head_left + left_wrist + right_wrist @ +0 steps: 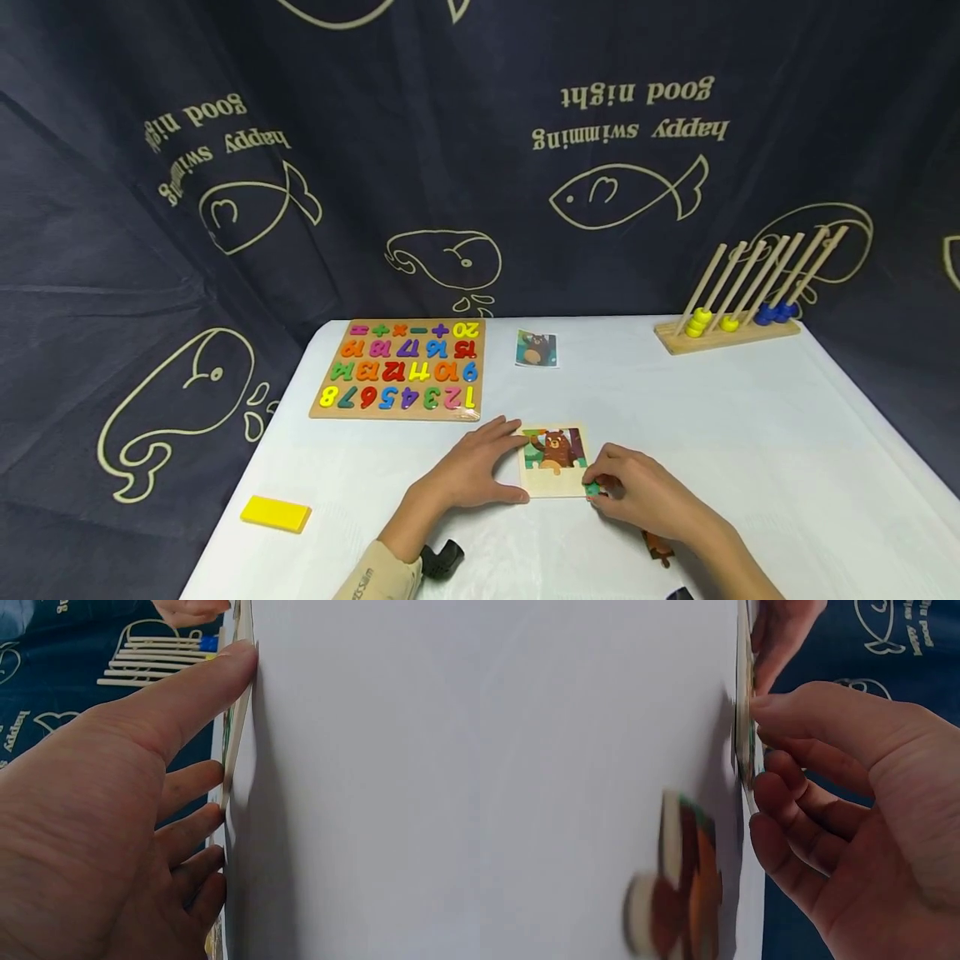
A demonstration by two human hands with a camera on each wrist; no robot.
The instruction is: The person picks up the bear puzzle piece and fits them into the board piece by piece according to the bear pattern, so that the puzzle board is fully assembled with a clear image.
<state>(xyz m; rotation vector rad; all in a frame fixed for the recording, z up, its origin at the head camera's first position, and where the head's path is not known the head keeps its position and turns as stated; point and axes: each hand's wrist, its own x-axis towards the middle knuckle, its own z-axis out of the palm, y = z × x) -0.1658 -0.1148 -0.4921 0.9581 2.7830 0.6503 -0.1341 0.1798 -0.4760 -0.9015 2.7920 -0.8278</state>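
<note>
- Right hand (648,492) is pinching a small green flat puzzle piece (592,489) between thumb and fingers, fingertips nearly together; the piece's long axis is hiding, can't tell.
- Green piece is sitting at the near right corner of a pale wooden square puzzle board (551,485); can't tell if it's resting on it.
- Key relation, as judged: the board's bare near strip is lying directly left of the pinch, below the fitted brown bear picture pieces (557,450); right hand is nearer to that corner.
- Left hand (483,471) is touching the board's left side, thumb at the near corner, fingers spreading wide, nothing pinched; probably bracing.
- Fitted pieces are showing a knobbed near edge toward the bare strip, so alignment is likely mattering.
- Brown-and-orange flat puzzle piece (658,548) is lying on the white table cover (750,417), near and right of the board, partly under the right hand.
- Room is lying to the right; the wooden rod abacus (738,335) is standing well apart, far right.
</note>
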